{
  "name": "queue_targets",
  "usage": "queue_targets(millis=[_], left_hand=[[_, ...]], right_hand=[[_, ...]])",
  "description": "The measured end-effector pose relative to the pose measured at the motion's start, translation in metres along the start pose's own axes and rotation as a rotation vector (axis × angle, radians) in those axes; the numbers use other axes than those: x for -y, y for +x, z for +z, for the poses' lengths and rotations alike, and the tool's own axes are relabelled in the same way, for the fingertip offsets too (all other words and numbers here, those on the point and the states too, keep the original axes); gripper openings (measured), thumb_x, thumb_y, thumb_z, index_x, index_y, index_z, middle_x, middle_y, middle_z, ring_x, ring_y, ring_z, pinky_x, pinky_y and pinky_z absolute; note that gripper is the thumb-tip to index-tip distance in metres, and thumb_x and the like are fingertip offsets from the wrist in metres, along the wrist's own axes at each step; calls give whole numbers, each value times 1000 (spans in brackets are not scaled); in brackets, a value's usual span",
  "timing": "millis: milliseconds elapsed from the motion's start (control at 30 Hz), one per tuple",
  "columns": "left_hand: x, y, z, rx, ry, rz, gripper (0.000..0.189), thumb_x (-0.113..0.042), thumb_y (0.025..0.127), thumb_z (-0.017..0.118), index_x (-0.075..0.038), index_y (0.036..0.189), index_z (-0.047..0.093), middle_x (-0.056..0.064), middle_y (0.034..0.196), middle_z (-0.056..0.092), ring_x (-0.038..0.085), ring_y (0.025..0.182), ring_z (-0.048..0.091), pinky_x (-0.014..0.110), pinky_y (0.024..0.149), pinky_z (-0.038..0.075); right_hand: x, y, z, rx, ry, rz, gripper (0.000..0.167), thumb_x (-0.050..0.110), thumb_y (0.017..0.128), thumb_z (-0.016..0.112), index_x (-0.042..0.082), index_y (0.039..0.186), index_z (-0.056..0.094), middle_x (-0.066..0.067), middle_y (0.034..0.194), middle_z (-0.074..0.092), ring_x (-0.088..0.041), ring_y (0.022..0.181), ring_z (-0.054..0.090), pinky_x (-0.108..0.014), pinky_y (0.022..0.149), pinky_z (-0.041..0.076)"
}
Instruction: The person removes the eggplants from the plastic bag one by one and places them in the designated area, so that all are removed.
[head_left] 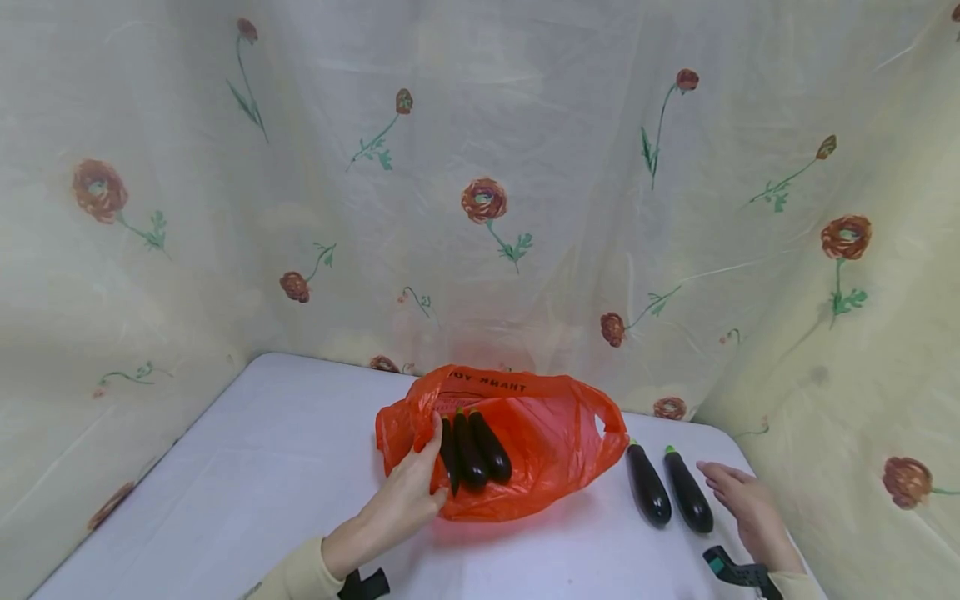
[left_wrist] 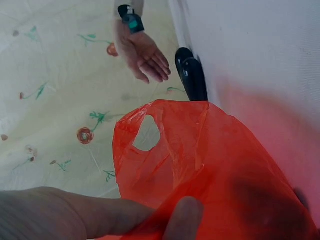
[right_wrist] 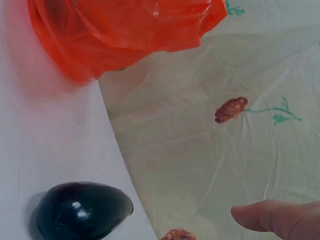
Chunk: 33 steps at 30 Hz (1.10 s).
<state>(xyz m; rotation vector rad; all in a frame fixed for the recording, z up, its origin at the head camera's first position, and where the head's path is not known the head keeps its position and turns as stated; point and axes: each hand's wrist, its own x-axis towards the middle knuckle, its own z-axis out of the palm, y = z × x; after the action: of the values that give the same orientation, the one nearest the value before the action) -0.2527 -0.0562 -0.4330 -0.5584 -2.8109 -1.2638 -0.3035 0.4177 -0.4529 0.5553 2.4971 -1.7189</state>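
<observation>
A red plastic bag (head_left: 536, 450) with handle holes lies on its side on the white table, its mouth facing me. Inside it rest three dark eggplants (head_left: 468, 454) side by side. My left hand (head_left: 405, 492) pinches the left edge of the bag's mouth; in the left wrist view the thumb (left_wrist: 185, 220) presses the film against a finger. Two more eggplants, one nearer the bag (head_left: 649, 487) and one farther right (head_left: 688, 492), lie on the table. Just beyond the right one, my right hand (head_left: 750, 508) hovers with extended fingers, holding nothing.
The white table (head_left: 292, 450) ends at a back edge and a right edge close to the right hand. A flowered plastic sheet (head_left: 570, 167) hangs behind and along both sides. A dark wrist device (head_left: 738, 571) sits on the right wrist.
</observation>
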Motion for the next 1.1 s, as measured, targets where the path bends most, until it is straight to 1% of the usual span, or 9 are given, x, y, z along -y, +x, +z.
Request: queue_targets(millis=[300,533,700,767,833,933,1033,1067,1100], left_hand=[[0,0,0,0,2,6,97,1,83,65,-5,155,0,3,77,49,12,57,42,20,50,44],[0,-1,0,2,5,6,97,1,83,66,-5,155,0,2,76,48,12,58,43,20,53,45],[0,0,0,3,0,-2,97,1,83,65,-6,155,0,3,75,48,13,58,43,20,52,44],[-1,0,0,2,-2,-3,97,1,83,65,-6,155,0,3,76,48,13,58,43,20,52,44],[-1,1,0,2,1,-4,97,1,83,66,-6,155,0,4,76,49,12,57,43,20,52,45],[-1,0,0,2,-2,-4,97,2,83,66,-5,155,1,11,90,57,12,59,44,19,53,46],[-2,0,1,7,-7,-9,97,2,83,66,-5,155,2,16,105,59,12,61,46,18,55,47],[-2,0,1,8,-10,-10,96,2,83,65,-5,155,2,16,106,59,12,61,46,18,55,48],[-2,0,1,10,-11,-10,97,2,83,65,-5,155,1,16,105,59,13,61,46,18,55,48]], right_hand=[[12,-6,6,28,43,-23,84,51,95,49,-7,149,21,-25,157,19,-35,143,24,-43,119,23],[31,-20,10,102,40,-46,96,57,92,50,-7,151,11,-27,157,14,-37,146,17,-45,120,17],[44,-28,15,113,38,-85,92,55,93,50,-7,151,13,-27,157,17,-35,144,21,-44,119,19],[48,-31,17,110,25,-109,89,53,94,50,-7,151,17,-26,156,21,-25,137,38,-41,119,22],[52,-34,19,110,24,-130,85,50,95,52,-7,150,19,-24,152,29,-8,121,51,-39,118,26],[57,-38,22,102,34,-170,79,44,95,55,-8,147,25,-9,133,53,13,96,52,-27,109,39],[62,-43,25,101,51,-206,76,40,95,58,-9,145,29,11,113,58,15,90,53,-13,94,46],[64,-44,27,100,44,-221,75,40,95,57,-10,144,30,14,111,57,15,91,54,-10,89,46],[66,-45,28,101,31,-232,74,40,96,56,-9,144,31,10,114,58,15,92,54,-9,88,46]])
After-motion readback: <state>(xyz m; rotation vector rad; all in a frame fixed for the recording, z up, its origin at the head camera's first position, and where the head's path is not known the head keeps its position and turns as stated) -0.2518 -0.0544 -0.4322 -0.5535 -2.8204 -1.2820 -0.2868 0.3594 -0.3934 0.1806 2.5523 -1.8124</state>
